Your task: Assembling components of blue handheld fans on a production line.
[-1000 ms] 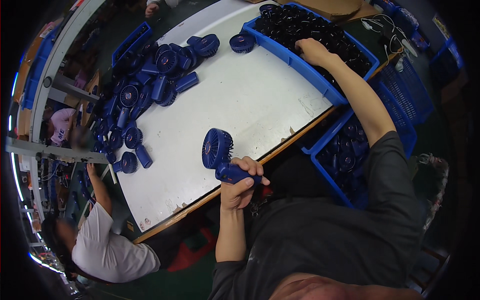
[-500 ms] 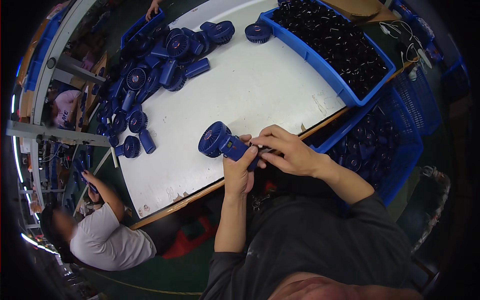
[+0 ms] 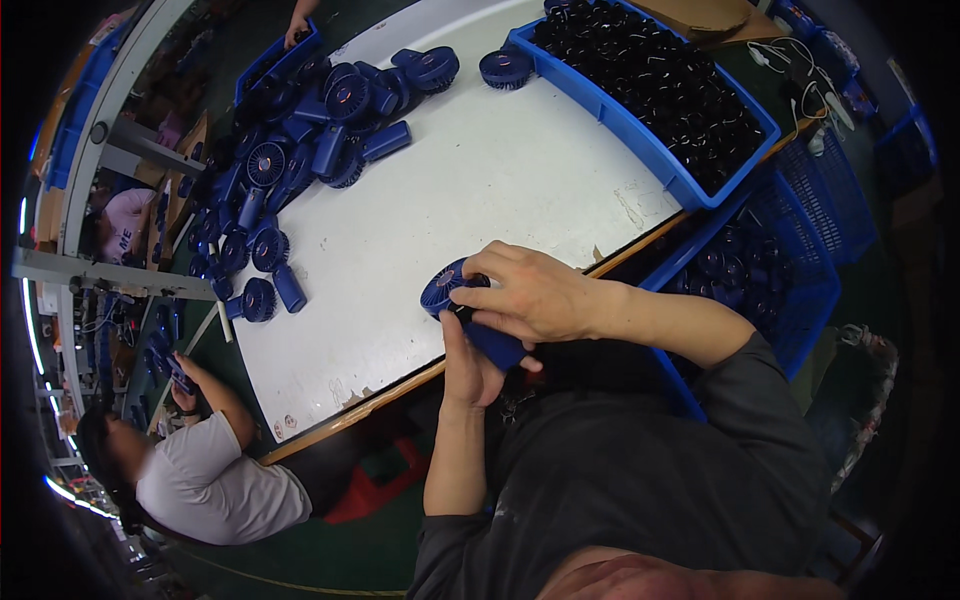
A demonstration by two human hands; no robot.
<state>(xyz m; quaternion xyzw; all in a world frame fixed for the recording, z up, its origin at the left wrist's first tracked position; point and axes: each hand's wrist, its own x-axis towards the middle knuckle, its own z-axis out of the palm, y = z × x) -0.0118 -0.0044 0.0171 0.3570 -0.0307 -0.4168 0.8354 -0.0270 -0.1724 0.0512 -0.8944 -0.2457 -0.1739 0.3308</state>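
Note:
A dark blue handheld fan [image 3: 443,287] is in my hands just above the table's near edge, its round grille tilted up and its handle slanting down to the right. My left hand [image 3: 468,365] wraps the handle from below, with the thumb up along its side. My right hand [image 3: 535,290] comes in from the right, over the neck of the fan. Its thumb and fingers close around a small black piece against the fan head; its shape is mostly hidden by the fingers.
Many blue fans [image 3: 265,163] are heaped at the table's far left. A single fan [image 3: 505,69] lies beside a blue bin [image 3: 690,190] of small black pieces. Lower right, a blue crate [image 3: 812,300] holds more fans. At left sits a co-worker [image 3: 220,475]; another person's hand [image 3: 297,30] shows at the top.
My right hand has moved left and up from the handle's lower end to the fan's neck. The fan has shifted slightly right and turned in my left hand.

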